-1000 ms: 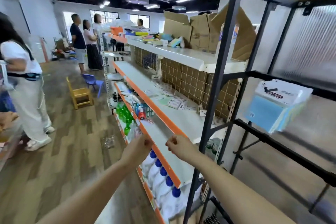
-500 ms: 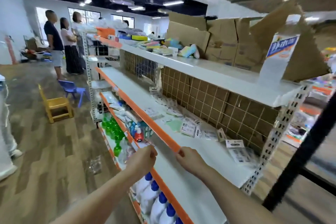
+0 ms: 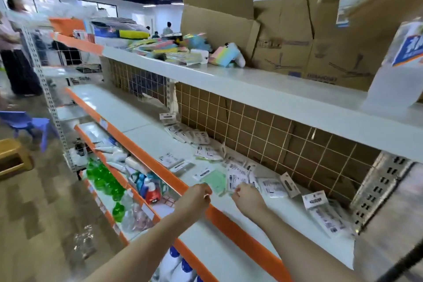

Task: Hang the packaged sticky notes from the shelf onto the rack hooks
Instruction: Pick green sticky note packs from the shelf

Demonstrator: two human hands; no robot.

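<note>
Several packaged sticky notes lie scattered along the white middle shelf [image 3: 229, 242] with the orange front lip. A pale green pack [image 3: 216, 181] lies just past my hands, beside white-carded packs [image 3: 272, 186] and more packs [image 3: 325, 213] at the right end. My left hand [image 3: 196, 197] reaches over the orange lip, fingers curled, at the near left edge of the green pack. My right hand [image 3: 248, 197] hovers knuckles-up over the white-carded packs, its fingertips hidden. Of the rack I see only a dark bar [image 3: 402, 263] at the bottom right corner.
A wire grid [image 3: 274, 135] backs the shelf. The top shelf [image 3: 251, 82] overhangs, carrying cardboard boxes [image 3: 286, 36] and coloured pads [image 3: 160, 48]. Green bottles [image 3: 103, 176] fill lower shelves. A person [image 3: 16, 48], a blue chair [image 3: 27, 123] and a yellow stool [image 3: 11, 158] stand in the aisle at left.
My view has swung left from the black rack to the shelf. Both hands have moved forward over the orange lip to the packs.
</note>
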